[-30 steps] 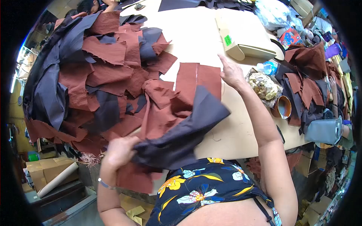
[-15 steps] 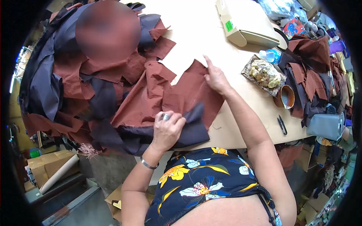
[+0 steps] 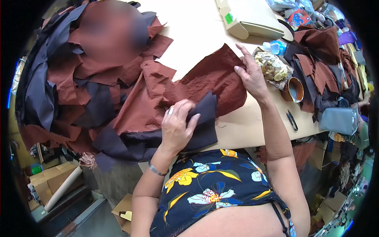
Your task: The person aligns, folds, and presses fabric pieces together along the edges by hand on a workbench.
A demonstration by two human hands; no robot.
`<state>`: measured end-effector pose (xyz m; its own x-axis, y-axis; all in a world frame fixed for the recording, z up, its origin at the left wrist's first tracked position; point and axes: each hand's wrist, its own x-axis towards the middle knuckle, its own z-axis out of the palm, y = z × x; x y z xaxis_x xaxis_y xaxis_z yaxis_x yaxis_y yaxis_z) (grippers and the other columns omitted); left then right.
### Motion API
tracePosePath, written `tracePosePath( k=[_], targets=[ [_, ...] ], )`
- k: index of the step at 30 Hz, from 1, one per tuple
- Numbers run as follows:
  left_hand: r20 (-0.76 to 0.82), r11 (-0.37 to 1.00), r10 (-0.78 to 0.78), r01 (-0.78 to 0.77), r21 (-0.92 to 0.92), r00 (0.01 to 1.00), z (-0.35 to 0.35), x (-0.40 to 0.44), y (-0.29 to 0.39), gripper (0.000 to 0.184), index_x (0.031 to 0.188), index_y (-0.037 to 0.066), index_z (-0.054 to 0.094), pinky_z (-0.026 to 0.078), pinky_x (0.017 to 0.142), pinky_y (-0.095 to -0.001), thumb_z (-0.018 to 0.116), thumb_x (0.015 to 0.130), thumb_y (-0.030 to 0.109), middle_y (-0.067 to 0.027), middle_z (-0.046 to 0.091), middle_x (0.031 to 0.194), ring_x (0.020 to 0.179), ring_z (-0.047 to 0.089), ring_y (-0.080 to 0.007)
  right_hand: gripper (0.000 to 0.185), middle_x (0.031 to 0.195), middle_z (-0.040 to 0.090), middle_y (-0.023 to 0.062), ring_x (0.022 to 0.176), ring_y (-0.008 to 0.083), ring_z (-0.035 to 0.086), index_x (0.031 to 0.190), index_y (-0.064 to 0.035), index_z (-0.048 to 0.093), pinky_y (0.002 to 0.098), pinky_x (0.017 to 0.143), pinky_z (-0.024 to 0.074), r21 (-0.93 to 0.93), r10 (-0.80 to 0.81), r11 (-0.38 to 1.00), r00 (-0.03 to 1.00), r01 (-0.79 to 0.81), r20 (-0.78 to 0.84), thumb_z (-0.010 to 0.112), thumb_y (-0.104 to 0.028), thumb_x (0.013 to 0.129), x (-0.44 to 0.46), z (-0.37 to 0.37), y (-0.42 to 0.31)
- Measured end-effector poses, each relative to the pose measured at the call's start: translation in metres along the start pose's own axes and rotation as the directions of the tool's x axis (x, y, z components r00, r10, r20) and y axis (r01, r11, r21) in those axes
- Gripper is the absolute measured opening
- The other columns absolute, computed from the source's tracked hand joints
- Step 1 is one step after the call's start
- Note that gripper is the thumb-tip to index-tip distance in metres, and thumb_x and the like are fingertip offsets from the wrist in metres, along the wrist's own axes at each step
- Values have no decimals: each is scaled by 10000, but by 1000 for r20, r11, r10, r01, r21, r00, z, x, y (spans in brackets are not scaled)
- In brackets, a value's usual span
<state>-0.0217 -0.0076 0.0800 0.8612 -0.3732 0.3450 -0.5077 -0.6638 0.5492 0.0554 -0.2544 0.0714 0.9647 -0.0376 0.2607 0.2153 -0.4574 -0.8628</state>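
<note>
My left hand (image 3: 177, 124) rests with curled fingers on the dark navy cloth (image 3: 203, 126) near the table's front edge; its fingertips lie over the border between navy and brown cloth, and whether they pinch it is unclear. A ring and a bracelet show on that arm. At the right edge of the reddish-brown cloth (image 3: 217, 79), my right hand (image 3: 252, 75) has its index finger stretched out and its thumb apart, touching the cloth's edge. Left of both hands lies a large heap of brown and navy cloth pieces (image 3: 94, 106).
On the table (image 3: 244, 128) at the right are black snips (image 3: 292, 120), a round brown container (image 3: 293, 90), a crumpled bundle (image 3: 271, 66), a plastic bottle (image 3: 275, 47) and a cardboard box (image 3: 252, 19). More cloth (image 3: 321, 73) and a grey container (image 3: 339, 120) stand farther right.
My left hand has moved from the lower left onto the navy cloth. The brown cloth is spread out farther right, and my right hand has shifted right along with its edge.
</note>
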Motion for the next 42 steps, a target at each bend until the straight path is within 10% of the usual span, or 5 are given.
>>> tracePosePath(
  k=[15, 19, 32, 37, 42],
  targets=[
    [282, 946, 37, -125, 300, 959, -35, -49, -28, 704, 1310, 168, 456, 309, 1019, -434, 730, 663, 209, -88, 454, 1288, 1197, 414, -285, 579, 808, 584, 92, 735, 158, 559, 1340, -81, 421, 286, 762, 460, -17, 121, 992, 989, -123, -80, 489, 67, 785, -16, -12, 27],
    [550, 901, 9, -245, 358, 835, -42, -42, -43, 583, 1321, 222, 484, 455, 768, -353, 548, 763, 63, -86, 497, 882, 793, 552, -231, 576, 883, 511, 7, 798, 65, 473, 1362, -62, 404, 208, 764, 426, 45, 106, 994, 993, -104, -54, 464, 81, 807, -13, -7, 41],
    [-122, 650, 615, -413, 638, 779, -64, 244, -74, 452, 1177, 117, 564, 513, 638, -399, 449, 792, -91, -111, 573, 1044, 813, 624, -323, 594, 1053, 604, 165, 885, 278, 628, 1347, -17, 383, 350, 767, 502, -210, -36, 977, 951, -31, -308, 531, 64, 777, -59, -111, 18],
    [-187, 565, 655, -310, 765, 732, -69, 365, -106, 640, 1429, 204, 272, 437, 922, -439, 539, 857, 102, -103, 368, 1404, 1184, 467, -344, 544, 946, 631, 173, 854, 343, 625, 1304, -48, 435, 397, 725, 497, -367, -65, 923, 889, -120, -453, 502, 57, 775, -59, -194, 57],
    [62, 584, -210, 74, 809, 976, 12, 315, -102, 695, 1404, 267, 317, 223, 950, -730, 651, 797, 326, -69, 196, 1507, 1357, 204, -393, 523, 986, 616, 200, 901, 378, 605, 1295, -26, 424, 438, 774, 478, -514, -90, 829, 855, -220, -510, 485, 37, 779, -40, -285, 137]
  ],
)
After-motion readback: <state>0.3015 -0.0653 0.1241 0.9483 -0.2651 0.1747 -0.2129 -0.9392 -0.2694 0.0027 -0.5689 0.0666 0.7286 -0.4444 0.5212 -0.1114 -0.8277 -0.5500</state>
